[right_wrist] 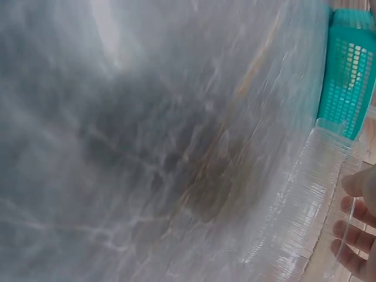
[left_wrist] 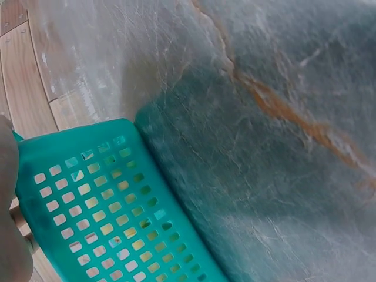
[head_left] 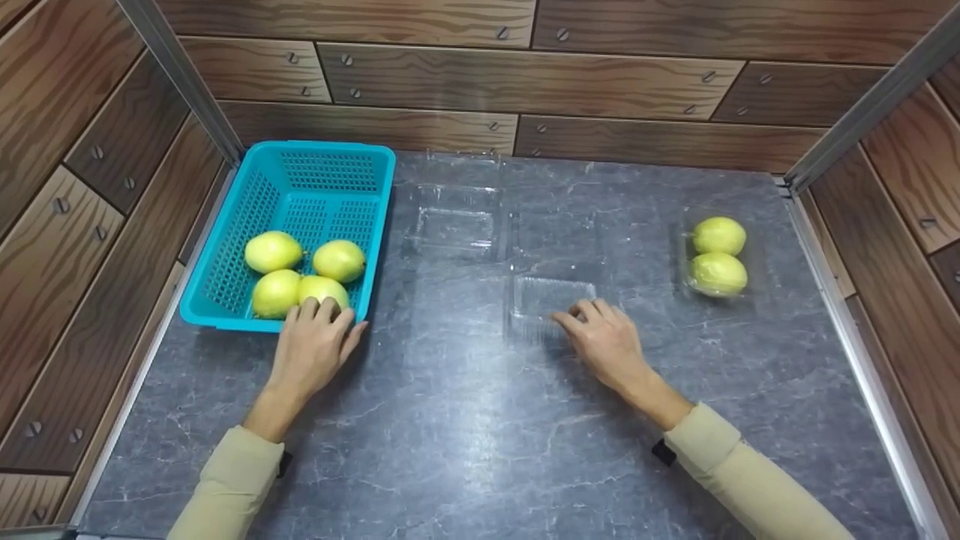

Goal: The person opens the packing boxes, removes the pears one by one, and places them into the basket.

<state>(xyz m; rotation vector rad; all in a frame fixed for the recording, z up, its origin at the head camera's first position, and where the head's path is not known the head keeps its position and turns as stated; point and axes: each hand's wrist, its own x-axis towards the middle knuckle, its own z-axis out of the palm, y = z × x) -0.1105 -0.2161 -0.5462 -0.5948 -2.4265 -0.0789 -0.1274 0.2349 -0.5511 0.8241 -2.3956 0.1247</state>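
A turquoise plastic basket (head_left: 379,217) holds several yellow-green fruits (head_left: 339,260) on the left side of the table. My left hand (head_left: 311,345) reaches over its front rim, fingers extended over the nearest fruit and thumb near the front right corner. In the left wrist view only part of that hand shows, beside the perforated basket wall (left_wrist: 111,200). My right hand (head_left: 604,337) is at the front right of an open clear plastic container (head_left: 555,296). In the right wrist view, its spread fingers (right_wrist: 355,235) overlap the rim of the clear container (right_wrist: 311,200).
Another clear container (head_left: 456,225) stands behind, next to the basket. On the right, two yellow-green fruits (head_left: 718,274) sit in a clear container. Wood-patterned panels (head_left: 525,82) and metal edge strips (head_left: 862,360) border the grey marbled table (head_left: 465,450).
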